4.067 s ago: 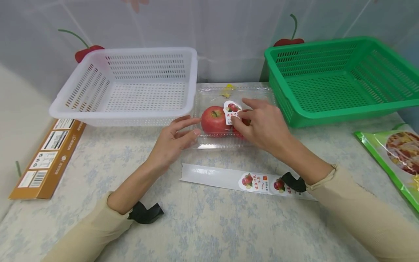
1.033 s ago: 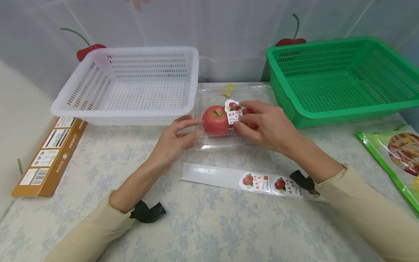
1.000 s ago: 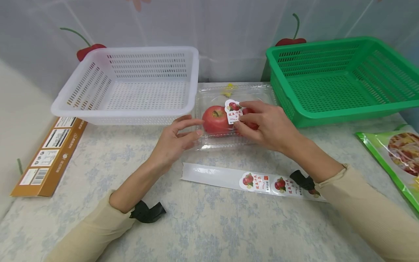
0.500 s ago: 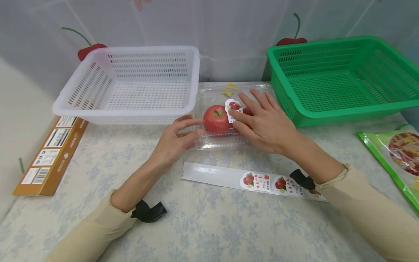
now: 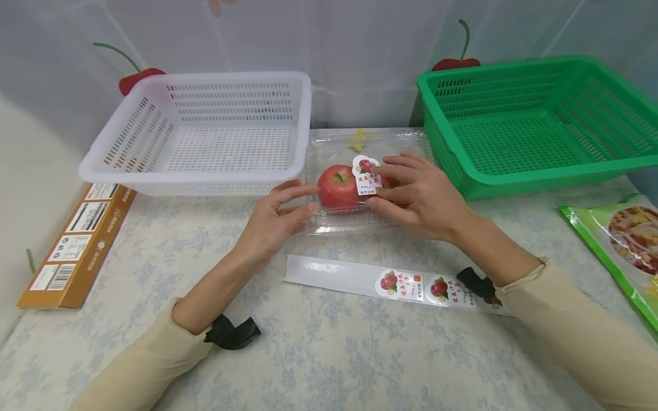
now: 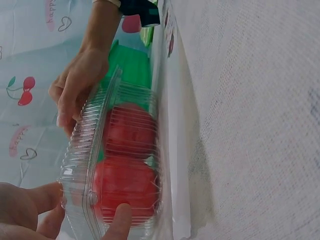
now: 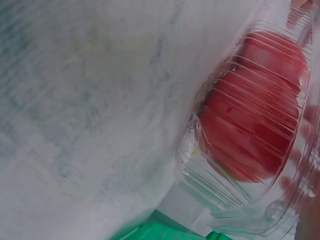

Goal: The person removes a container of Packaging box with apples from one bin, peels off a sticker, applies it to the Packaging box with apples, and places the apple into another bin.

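Observation:
A clear plastic clamshell box (image 5: 329, 149) with red apples (image 5: 337, 191) inside lies between two baskets, its lid down. On the lid is a white apple label (image 5: 366, 185). My left hand (image 5: 269, 222) holds the box's left end; the left wrist view has its thumb (image 6: 120, 220) against the ribbed side. My right hand (image 5: 432, 200) lies over the lid's right half, fingers slightly bent, tips at the label's right edge. It partly covers the second apple, which shows through the box wall in the right wrist view, beside the other apple (image 7: 272, 52).
A white basket (image 5: 205, 182) stands at back left and a green basket (image 5: 514, 185) at back right. A label strip (image 5: 334, 274) lies in front of the box. A brown carton (image 5: 82, 245) is at left, a green-edged food bag (image 5: 617, 245) at right.
The right hand first held the label at the lid, then spread its fingers and pressed over it. Now those fingers have drawn back to the right, uncovering the label. The left hand stayed put.

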Action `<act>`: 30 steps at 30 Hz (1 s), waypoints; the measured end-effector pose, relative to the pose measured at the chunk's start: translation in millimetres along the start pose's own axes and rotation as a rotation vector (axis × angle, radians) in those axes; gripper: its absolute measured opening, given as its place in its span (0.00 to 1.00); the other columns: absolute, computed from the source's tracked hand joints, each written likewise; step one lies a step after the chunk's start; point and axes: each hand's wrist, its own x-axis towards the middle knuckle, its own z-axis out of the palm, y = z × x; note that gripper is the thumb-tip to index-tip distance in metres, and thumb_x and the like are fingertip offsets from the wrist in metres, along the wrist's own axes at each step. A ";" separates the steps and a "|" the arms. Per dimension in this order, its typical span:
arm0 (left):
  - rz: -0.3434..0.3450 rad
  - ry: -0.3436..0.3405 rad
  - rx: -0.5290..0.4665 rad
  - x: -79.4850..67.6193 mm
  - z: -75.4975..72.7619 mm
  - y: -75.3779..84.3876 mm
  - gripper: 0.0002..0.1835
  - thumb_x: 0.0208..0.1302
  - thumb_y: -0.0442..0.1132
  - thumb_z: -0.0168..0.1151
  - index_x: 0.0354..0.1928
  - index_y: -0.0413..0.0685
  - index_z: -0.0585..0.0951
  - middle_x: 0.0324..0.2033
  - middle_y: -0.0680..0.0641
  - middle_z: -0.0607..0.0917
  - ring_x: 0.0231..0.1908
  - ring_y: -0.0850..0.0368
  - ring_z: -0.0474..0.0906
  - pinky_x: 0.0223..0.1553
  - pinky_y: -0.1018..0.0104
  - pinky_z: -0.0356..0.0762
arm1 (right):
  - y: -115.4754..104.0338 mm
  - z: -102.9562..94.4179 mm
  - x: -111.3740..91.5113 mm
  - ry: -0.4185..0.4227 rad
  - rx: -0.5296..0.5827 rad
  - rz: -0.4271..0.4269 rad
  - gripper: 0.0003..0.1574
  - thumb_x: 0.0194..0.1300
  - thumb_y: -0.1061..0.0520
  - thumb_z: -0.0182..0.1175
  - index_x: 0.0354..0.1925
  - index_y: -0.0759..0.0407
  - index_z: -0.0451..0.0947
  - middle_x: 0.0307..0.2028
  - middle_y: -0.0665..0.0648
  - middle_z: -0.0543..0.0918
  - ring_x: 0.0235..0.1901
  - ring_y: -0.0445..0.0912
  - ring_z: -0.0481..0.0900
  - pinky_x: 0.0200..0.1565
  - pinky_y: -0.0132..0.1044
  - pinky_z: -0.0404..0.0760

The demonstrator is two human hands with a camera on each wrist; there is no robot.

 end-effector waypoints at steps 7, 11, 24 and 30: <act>-0.003 -0.007 -0.013 -0.5 0.2 0.4 0.20 0.68 0.35 0.63 0.62 0.43 0.78 0.71 0.52 0.60 0.59 0.48 0.75 0.54 0.55 0.78 | 1.2 -5.9 -1.0 -0.104 0.012 0.068 0.21 0.59 0.45 0.66 0.46 0.56 0.88 0.58 0.59 0.79 0.62 0.56 0.71 0.61 0.56 0.69; -0.006 0.002 -0.007 -1.4 0.0 0.6 0.20 0.68 0.35 0.63 0.62 0.44 0.79 0.71 0.52 0.60 0.59 0.48 0.75 0.53 0.55 0.79 | -3.1 -4.9 3.2 -0.289 -0.152 0.046 0.34 0.65 0.33 0.58 0.63 0.46 0.78 0.71 0.58 0.64 0.72 0.57 0.54 0.70 0.59 0.49; -0.009 0.001 -0.009 -0.4 1.4 -0.1 0.20 0.69 0.34 0.62 0.62 0.43 0.78 0.72 0.50 0.59 0.59 0.48 0.75 0.53 0.56 0.79 | -1.8 3.9 3.0 0.010 0.008 -0.068 0.42 0.71 0.30 0.45 0.37 0.61 0.90 0.57 0.63 0.80 0.61 0.58 0.71 0.61 0.53 0.71; -0.010 0.000 -0.019 -1.9 1.3 1.0 0.20 0.69 0.34 0.62 0.62 0.43 0.78 0.72 0.51 0.59 0.59 0.48 0.75 0.52 0.56 0.79 | -1.0 4.3 0.7 0.089 0.004 -0.048 0.37 0.72 0.35 0.49 0.31 0.62 0.90 0.48 0.63 0.85 0.57 0.60 0.76 0.66 0.53 0.65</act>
